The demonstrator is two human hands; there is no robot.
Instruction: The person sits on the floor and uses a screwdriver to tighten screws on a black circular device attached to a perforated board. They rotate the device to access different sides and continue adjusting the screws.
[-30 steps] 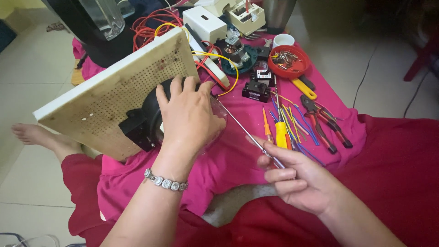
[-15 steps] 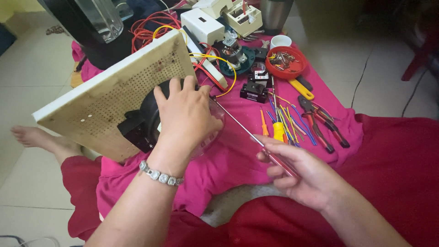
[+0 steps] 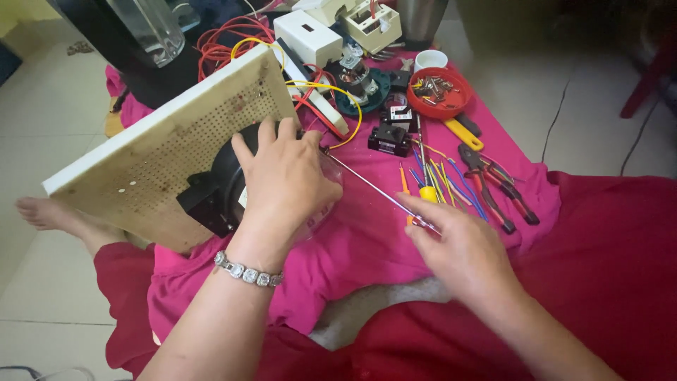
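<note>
I'm at the stage of working a long screwdriver (image 3: 381,190) into the black motor unit (image 3: 218,190) mounted on the perforated cream board (image 3: 162,148), which leans tilted over the pink cloth (image 3: 367,240). My left hand (image 3: 285,183) lies spread over the motor, fingers curled on it, pressing it steady. My right hand (image 3: 458,247) is closed round the screwdriver's handle end, the thin shaft running up-left to a tip hidden just beside the left fingers. The next move, as I judge it, calls for keeping the shaft in line with the fastener while the board is held firm — I cannot see the tip seated. Against half a second ago, the right hand has rolled further over the handle — the left hand sits where it was, and the pliers (image 3: 493,187) lie unmoved.
</note>
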